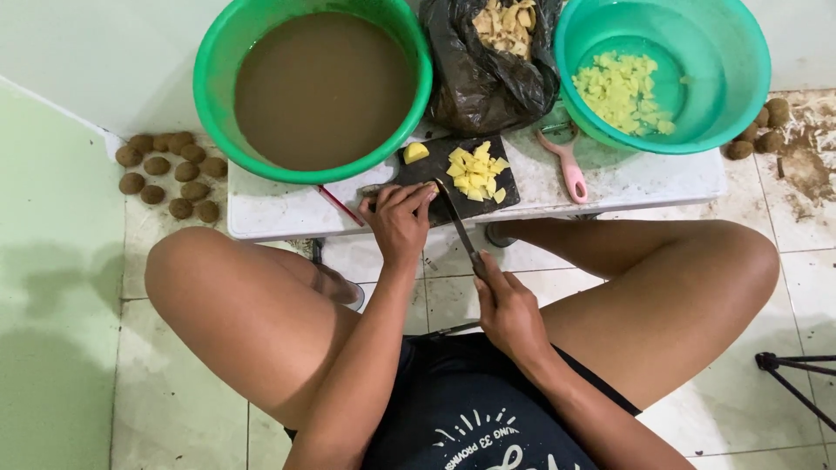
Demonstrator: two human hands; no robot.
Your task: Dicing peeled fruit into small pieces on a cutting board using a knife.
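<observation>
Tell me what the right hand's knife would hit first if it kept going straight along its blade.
The right hand aims the knife up and left across the dark cutting board. Its tip is already beside the left hand, so those fingers likely come first, though depth is unclear.

Left hand (399, 218): reaching forward, palm down, fingers curling and pressing flat. Right hand (508, 309): sitting nearer the body, closing in a fist-like grip, wrist bending inward. Both forearms are extending out between raised knees.

On the table (627, 178), the cutting board (435, 165) lies before the bag (475, 83), between two basins (218, 52).
</observation>
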